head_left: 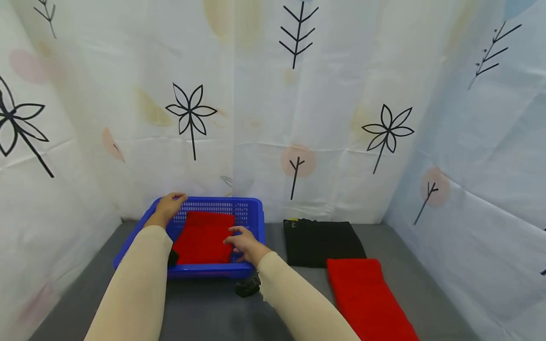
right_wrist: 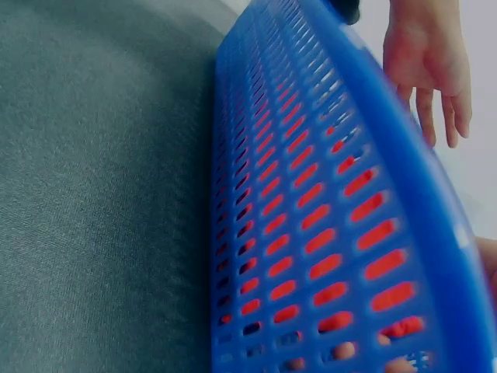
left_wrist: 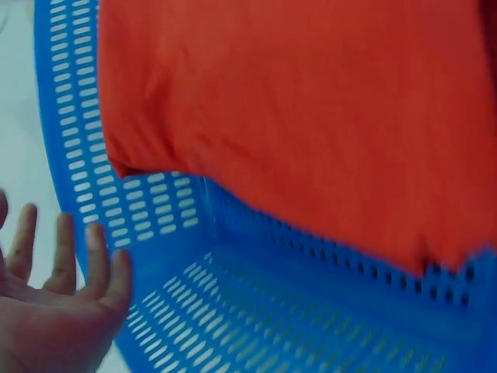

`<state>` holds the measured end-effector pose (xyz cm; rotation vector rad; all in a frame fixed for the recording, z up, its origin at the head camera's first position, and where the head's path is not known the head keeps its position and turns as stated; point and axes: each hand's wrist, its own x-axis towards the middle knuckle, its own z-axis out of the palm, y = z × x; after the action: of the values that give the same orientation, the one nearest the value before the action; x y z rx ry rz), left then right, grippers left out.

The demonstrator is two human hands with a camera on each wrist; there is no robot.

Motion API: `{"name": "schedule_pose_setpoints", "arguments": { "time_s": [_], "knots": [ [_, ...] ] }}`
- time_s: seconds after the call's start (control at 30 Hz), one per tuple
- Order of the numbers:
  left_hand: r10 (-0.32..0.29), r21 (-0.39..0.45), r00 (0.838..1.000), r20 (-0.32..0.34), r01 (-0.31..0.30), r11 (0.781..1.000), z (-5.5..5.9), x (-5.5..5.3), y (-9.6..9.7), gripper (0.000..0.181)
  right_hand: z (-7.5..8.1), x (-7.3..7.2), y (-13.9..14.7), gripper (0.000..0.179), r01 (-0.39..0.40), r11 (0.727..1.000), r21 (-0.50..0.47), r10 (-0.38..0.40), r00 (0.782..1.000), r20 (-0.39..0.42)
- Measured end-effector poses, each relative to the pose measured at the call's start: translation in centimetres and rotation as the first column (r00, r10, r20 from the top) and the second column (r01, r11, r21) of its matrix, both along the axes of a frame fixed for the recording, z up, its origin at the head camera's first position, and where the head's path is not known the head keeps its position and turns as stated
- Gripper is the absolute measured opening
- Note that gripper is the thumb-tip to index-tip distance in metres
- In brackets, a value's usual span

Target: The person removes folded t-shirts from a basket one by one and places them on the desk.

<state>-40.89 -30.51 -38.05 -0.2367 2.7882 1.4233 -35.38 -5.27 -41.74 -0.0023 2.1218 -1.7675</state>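
A blue perforated plastic basket [head_left: 209, 269] stands on the grey table, with a folded red cloth [head_left: 204, 239] lying in it. My left hand [head_left: 169, 208] is at the basket's back left rim, left of the cloth. In the left wrist view, the left hand [left_wrist: 62, 318] has its fingers spread and nothing in its palm. My right hand [head_left: 246, 244] is over the basket's right side, fingers loosely bent beside the cloth's right edge. Through the basket's holes in the right wrist view, parts of its fingers show inside; whether they touch the cloth I cannot tell.
Right of the basket lies a folded black cloth [head_left: 324, 244] on the grey table [head_left: 213, 312]. Another folded red cloth [head_left: 367, 298] lies nearer, touching or overlapping the black one's front edge. A patterned white curtain [head_left: 264, 118] encloses the table at the back and both sides.
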Motion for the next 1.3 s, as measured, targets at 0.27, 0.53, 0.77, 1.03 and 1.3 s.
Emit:
{"name": "schedule_pose_setpoints", "arguments": {
  "time_s": [0.27,0.53,0.77,1.03,1.3],
  "knots": [
    [-0.093,0.257,0.983,0.159,0.050,0.965,-3.2,-1.0,-1.0,0.058,-0.6,-0.9,-0.6,0.047,-0.021,0.999,0.035,0.019,0.997,0.072],
    [-0.064,0.370,0.977,0.204,-0.016,0.929,-4.6,-0.6,-0.4,0.055,-0.7,-1.1,-0.7,0.046,-0.139,0.985,0.106,0.129,0.987,0.101],
    [-0.151,0.334,0.961,0.230,0.067,0.940,-5.1,-0.9,-0.4,0.063,-1.0,-1.3,-0.9,0.046,-0.171,0.979,0.110,0.155,0.978,0.137],
    [-0.170,0.288,0.958,0.230,0.100,0.952,-5.6,-1.0,-0.4,0.069,-1.3,-1.6,-1.0,0.044,-0.185,0.975,0.125,0.168,0.976,0.139],
    [-0.137,0.322,0.968,0.212,0.063,0.945,-5.7,-0.8,-0.3,0.065,-1.3,-1.7,-1.0,0.046,-0.198,0.969,0.145,0.176,0.972,0.154]
  ]
}}
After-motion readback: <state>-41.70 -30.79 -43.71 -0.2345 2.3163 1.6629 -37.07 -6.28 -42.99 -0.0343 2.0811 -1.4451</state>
